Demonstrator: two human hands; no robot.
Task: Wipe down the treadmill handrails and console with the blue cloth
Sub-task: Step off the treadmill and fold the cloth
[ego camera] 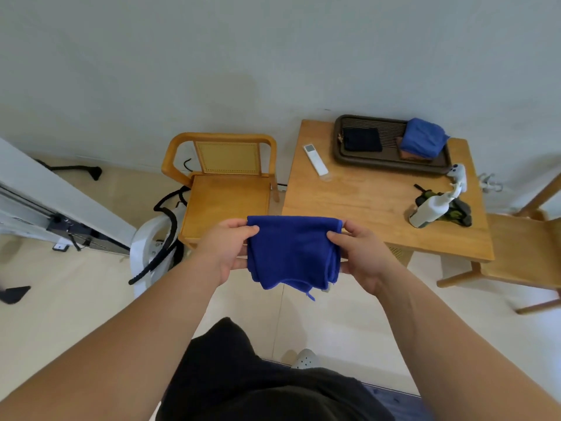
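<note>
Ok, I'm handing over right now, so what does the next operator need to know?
Hands: left hand and right hand each pinch one side of the folded blue cloth, held in the air before the body.
The spray bottle is on the wooden table, to the right.
Treadmill handrails and console: not in view.
Done: cloth in hand.
Left: all the wiping, as far as this view shows.
</note>
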